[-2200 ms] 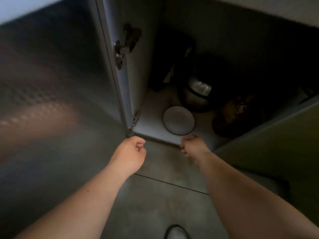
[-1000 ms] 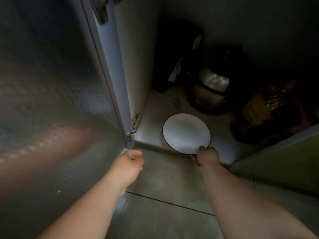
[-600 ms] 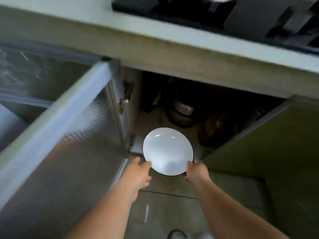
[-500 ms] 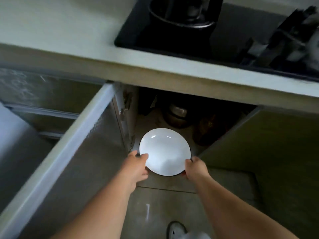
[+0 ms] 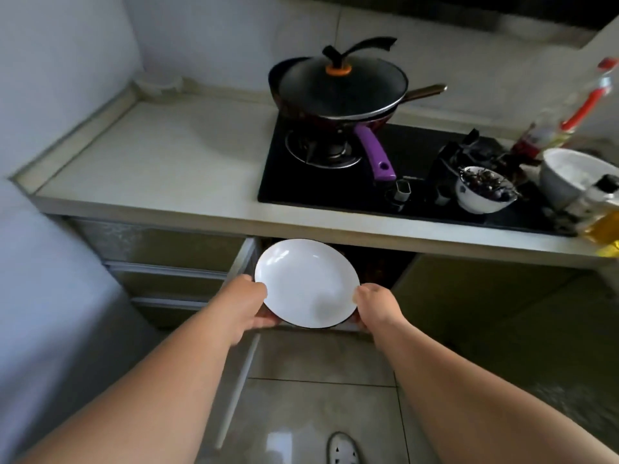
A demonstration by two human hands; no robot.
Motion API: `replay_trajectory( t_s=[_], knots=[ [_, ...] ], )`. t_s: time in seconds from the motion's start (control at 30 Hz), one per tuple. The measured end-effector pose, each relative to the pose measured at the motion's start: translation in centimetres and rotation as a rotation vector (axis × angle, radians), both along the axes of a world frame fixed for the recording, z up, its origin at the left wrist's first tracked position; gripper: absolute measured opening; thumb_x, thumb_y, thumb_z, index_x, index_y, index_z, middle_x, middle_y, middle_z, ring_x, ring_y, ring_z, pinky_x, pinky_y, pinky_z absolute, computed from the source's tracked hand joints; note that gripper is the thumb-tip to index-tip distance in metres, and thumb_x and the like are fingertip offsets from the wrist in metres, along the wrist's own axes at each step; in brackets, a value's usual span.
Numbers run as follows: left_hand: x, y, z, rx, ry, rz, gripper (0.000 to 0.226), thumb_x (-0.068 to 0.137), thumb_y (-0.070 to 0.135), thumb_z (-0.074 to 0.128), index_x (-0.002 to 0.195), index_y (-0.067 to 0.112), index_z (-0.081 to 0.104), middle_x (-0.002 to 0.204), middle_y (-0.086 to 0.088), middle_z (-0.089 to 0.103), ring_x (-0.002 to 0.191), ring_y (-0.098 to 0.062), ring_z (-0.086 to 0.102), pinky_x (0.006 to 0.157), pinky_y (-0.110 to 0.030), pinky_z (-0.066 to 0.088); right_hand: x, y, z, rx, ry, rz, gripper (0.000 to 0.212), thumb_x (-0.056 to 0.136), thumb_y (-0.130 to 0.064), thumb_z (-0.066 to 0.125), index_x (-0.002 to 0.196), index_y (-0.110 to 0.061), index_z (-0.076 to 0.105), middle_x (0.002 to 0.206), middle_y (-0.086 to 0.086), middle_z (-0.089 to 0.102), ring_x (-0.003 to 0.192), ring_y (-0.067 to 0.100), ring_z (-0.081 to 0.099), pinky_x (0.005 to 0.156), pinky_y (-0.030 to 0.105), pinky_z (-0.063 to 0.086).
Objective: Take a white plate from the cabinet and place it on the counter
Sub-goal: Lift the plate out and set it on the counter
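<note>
The white plate (image 5: 306, 283), round with a thin dark rim, is held in the air in front of the open cabinet (image 5: 371, 262), just below the counter edge. My left hand (image 5: 246, 304) grips its left rim and my right hand (image 5: 376, 306) grips its right rim. The pale counter (image 5: 160, 162) stretches above and to the left of the plate. The cabinet's inside is dark and mostly hidden behind the plate.
A black hob (image 5: 335, 182) sits in the counter with a lidded wok (image 5: 338, 92) whose purple handle (image 5: 373, 152) points toward me. A bowl of dark fruit (image 5: 484, 189), a larger white bowl (image 5: 572, 175) and oil bottles (image 5: 569, 115) crowd the right. The cabinet's left door (image 5: 241, 316) stands open.
My right hand took the plate off the cabinet floor, my left hand joined on the other rim, and both lifted it out up to just under the counter edge. The view rose to show the counter.
</note>
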State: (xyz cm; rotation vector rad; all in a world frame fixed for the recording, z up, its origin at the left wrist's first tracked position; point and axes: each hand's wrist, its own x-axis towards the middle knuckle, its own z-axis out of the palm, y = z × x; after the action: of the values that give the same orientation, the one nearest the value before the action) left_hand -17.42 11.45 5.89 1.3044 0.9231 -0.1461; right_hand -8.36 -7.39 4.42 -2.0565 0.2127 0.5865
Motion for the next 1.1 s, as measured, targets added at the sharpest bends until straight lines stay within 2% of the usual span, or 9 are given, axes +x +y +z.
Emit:
replay_trajectory(
  t_s=[0.13,0.23,0.33,0.4,0.53,0.73,0.9,1.03,1.1],
  knots=[
    [-2.7,2.9,5.1,0.090,-0.080,-0.010,0.039,0.086,0.000,0.038,0.123,0.004,0.048,0.117,-0.013,0.056,0.094,-0.030,0.062,0.054,-0.032,0.056,-2.0,3.1,3.8,0.052,-0.036,0.033,0.019,0.071,-0.011,0.041,0.064,-0.011,0.058,0.052,0.009,0.059,0.039,0.019,0.041,0.042,0.023,0.030],
    [-4.3,5.7,7.9,0.147,-0.141,0.057,0.037,0.087,0.001,0.040,0.122,0.007,0.051,0.108,-0.010,0.061,0.091,-0.026,0.064,0.054,-0.032,0.057,-2.7,6.5,6.4,0.122,-0.078,0.060,0.019,0.072,-0.011,0.041,0.061,-0.011,0.055,0.044,0.004,0.055,0.036,0.016,0.038,0.040,0.022,0.029],
    [-4.9,8.5,9.2,0.183,-0.172,0.157,0.039,0.088,0.002,0.042,0.126,0.009,0.050,0.117,-0.010,0.057,0.092,-0.026,0.063,0.051,-0.030,0.058,-2.4,10.5,8.3,0.157,-0.140,0.156,0.024,0.083,-0.010,0.043,0.061,-0.016,0.051,0.054,0.001,0.054,0.040,0.013,0.045,0.037,0.021,0.035],
    [-4.8,10.5,9.4,0.197,-0.183,0.234,0.040,0.088,0.002,0.042,0.127,0.009,0.050,0.123,-0.012,0.056,0.096,-0.028,0.063,0.048,-0.029,0.057,-1.6,13.1,9.0,0.086,-0.180,0.265,0.026,0.085,-0.006,0.043,0.062,-0.016,0.050,0.061,0.003,0.055,0.047,0.016,0.048,0.040,0.022,0.036],
    [-3.2,14.4,8.8,0.185,-0.196,0.383,0.037,0.088,0.001,0.044,0.122,0.010,0.052,0.115,-0.010,0.056,0.091,-0.028,0.063,0.045,-0.027,0.056,1.1,18.4,9.6,0.126,-0.197,0.332,0.022,0.087,-0.015,0.042,0.067,-0.020,0.051,0.061,0.001,0.053,0.050,0.014,0.049,0.046,0.025,0.041],
    [2.2,20.2,6.7,0.128,-0.155,0.519,0.032,0.088,0.001,0.045,0.115,0.017,0.052,0.094,-0.006,0.058,0.083,-0.026,0.065,0.044,-0.027,0.054,7.9,25.7,8.6,0.065,-0.192,0.496,0.019,0.079,-0.013,0.036,0.083,-0.023,0.052,0.072,0.003,0.059,0.067,0.021,0.057,0.049,0.025,0.040],
    [7.6,23.3,5.2,0.077,-0.137,0.593,0.022,0.089,0.000,0.043,0.103,0.016,0.049,0.088,-0.006,0.057,0.079,-0.028,0.066,0.044,-0.028,0.055,14.2,30.5,7.1,0.059,-0.155,0.532,0.023,0.077,-0.010,0.037,0.088,-0.022,0.054,0.075,0.003,0.059,0.067,0.022,0.057,0.047,0.022,0.037],
    [11.3,25.3,3.8,0.075,-0.144,0.621,0.028,0.083,-0.003,0.039,0.102,0.010,0.054,0.087,-0.006,0.062,0.081,-0.029,0.067,0.051,-0.031,0.055,17.9,33.4,5.3,0.051,-0.143,0.544,0.026,0.074,-0.010,0.037,0.091,-0.023,0.053,0.085,0.005,0.063,0.084,0.031,0.063,0.071,0.034,0.053],
    [12.6,25.9,3.1,0.087,-0.130,0.616,0.032,0.081,-0.004,0.038,0.104,0.010,0.056,0.091,-0.007,0.065,0.083,-0.028,0.067,0.054,-0.030,0.054,19.1,34.2,4.4,0.049,-0.127,0.535,0.027,0.074,-0.010,0.037,0.092,-0.023,0.053,0.086,0.005,0.063,0.082,0.031,0.063,0.070,0.032,0.052]
  ],
)
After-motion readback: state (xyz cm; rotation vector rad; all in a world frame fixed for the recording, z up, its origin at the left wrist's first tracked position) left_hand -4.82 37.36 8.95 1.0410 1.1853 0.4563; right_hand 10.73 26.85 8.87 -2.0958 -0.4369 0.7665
